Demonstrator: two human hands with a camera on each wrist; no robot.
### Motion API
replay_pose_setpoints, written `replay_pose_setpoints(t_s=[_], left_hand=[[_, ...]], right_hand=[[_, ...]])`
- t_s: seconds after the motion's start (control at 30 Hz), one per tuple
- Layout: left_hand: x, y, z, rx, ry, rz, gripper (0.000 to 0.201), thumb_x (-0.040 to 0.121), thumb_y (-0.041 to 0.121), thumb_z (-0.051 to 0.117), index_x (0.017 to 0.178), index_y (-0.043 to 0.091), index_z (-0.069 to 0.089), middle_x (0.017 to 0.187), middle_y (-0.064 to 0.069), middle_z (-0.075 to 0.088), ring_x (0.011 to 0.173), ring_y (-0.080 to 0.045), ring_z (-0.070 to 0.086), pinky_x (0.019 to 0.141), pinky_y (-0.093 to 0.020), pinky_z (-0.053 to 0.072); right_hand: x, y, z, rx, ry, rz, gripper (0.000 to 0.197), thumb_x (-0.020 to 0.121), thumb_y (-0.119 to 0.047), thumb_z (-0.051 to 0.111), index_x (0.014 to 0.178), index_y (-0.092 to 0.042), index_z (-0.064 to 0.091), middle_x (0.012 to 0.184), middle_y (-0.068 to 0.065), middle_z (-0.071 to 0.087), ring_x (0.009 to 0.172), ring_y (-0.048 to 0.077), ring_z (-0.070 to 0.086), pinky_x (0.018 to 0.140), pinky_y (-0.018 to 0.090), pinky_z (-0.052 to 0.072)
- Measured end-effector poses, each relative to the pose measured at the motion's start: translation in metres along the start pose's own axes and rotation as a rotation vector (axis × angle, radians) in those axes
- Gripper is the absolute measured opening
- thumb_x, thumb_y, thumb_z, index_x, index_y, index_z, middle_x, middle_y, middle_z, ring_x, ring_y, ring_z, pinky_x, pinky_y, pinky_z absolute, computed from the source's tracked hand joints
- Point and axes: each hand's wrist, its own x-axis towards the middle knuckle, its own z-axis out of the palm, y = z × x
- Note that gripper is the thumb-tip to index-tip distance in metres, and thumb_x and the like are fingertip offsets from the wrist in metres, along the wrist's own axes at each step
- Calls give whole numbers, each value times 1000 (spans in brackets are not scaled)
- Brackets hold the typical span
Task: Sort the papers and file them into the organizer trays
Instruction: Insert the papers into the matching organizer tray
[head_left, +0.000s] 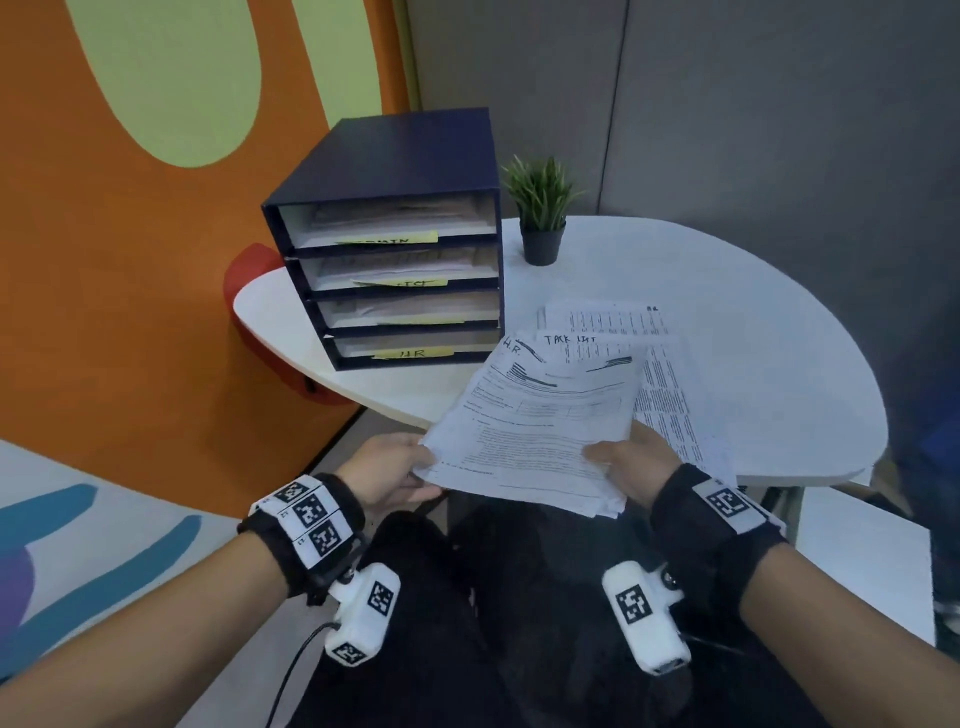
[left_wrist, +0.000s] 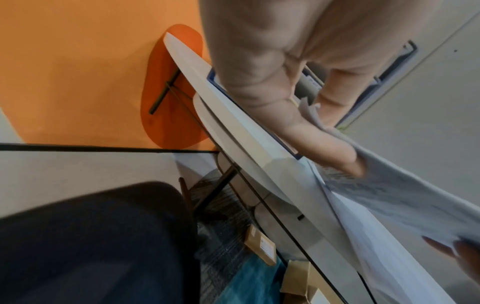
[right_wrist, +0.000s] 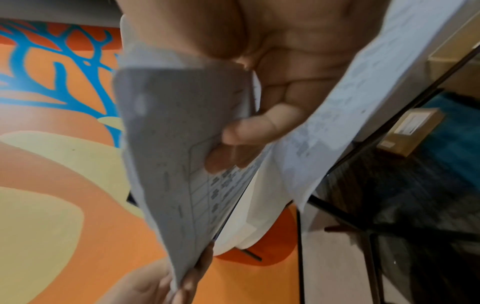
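Both grips are clamped on the papers (head_left: 535, 431), left hand (head_left: 392, 470) and right hand (head_left: 636, 462), above the surface (head_left: 753, 332) edge. The "H.R." top sheet should be slid flat into the organizer (head_left: 395, 239)'s bottom tray (head_left: 415, 353).

Your work surface is a white rounded table (head_left: 727, 291), its left end against the orange wall. On it, at the left, stands a dark blue organizer (head_left: 395, 171) with four stacked trays, papers in each, and yellow labels on the tray fronts; the bottom label reads HR. Just right of the organizer sits a small potted plant (head_left: 542, 210). Near the front edge you have loose printed sheets (head_left: 660, 364) lying flat, overlapping, one headed TASK LIST.
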Motion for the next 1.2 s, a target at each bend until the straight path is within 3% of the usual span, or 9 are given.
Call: replay_pose_setpoints(t_s=[0.17, 0.3, 0.4, 0.57, 0.63, 0.7, 0.9, 1.03, 1.2], left_hand=[[-5, 17, -35, 25, 49, 17, 13, 91, 4, 58, 102, 3, 64, 96, -13, 72, 75, -20, 68, 58, -27, 58], [6, 29, -79, 150, 199, 118, 10, 79, 12, 72, 88, 12, 67, 107, -20, 67, 97, -36, 64, 96, -51, 51], [16, 30, -110, 212, 243, 74, 30, 72, 24, 74, 98, 9, 72, 116, -18, 68, 110, -38, 63, 100, -49, 48], [27, 27, -150, 432, 246, -50, 37, 79, 28, 64, 103, 0, 69, 112, -16, 66, 98, -36, 63, 89, -44, 52], [20, 26, -152, 494, 228, -55, 17, 86, 14, 56, 75, 2, 59, 86, -18, 53, 74, -31, 53, 69, -37, 46], [21, 22, -154, 550, 225, -73, 29, 90, 8, 50, 62, 11, 45, 75, -11, 43, 65, -20, 37, 68, -31, 33], [27, 18, -158, 501, 224, -74, 17, 93, 12, 52, 77, 8, 51, 80, -10, 50, 83, -25, 44, 70, -30, 37], [29, 16, -144, 530, 171, -133, 21, 86, 11, 49, 66, 9, 42, 61, -8, 41, 53, -21, 38, 51, -25, 29], [37, 17, -126, 576, 124, -28, 32, 95, 5, 45, 64, 12, 41, 66, -4, 42, 54, -15, 39, 48, -25, 37]], right_hand=[[-15, -7, 35, 95, -33, -10, 29, 87, 7, 55, 99, -16, 67, 104, 5, 71, 102, 26, 65, 96, 42, 50], [-15, -19, 70, 212, -105, 5, 31, 87, 7, 58, 115, -4, 63, 111, 11, 70, 102, 29, 66, 93, 43, 51], [-7, -36, 102, 150, -103, -34, 26, 87, 5, 60, 113, -1, 63, 110, 11, 68, 96, 27, 65, 83, 34, 54], [7, -59, 145, 124, -147, 68, 22, 88, 5, 60, 108, -5, 61, 94, 10, 66, 73, 22, 64, 46, 22, 54], [10, -62, 157, 98, -176, 65, 22, 88, 6, 59, 105, -8, 60, 99, 10, 67, 80, 25, 65, 56, 27, 58], [13, -60, 165, 43, -194, 21, 24, 87, 6, 59, 106, -8, 60, 108, 11, 67, 96, 29, 64, 76, 35, 57], [23, -40, 160, -21, -137, 3, 31, 88, -2, 62, 118, -8, 62, 114, 6, 69, 87, 19, 65, 64, 21, 53], [25, -28, 145, -180, -74, 36, 22, 91, -11, 61, 113, -17, 62, 97, -1, 69, 85, 16, 63, 70, 24, 49], [25, -21, 135, -172, -28, 58, 26, 94, -1, 54, 115, -14, 62, 104, 5, 70, 98, 26, 65, 91, 38, 52]])
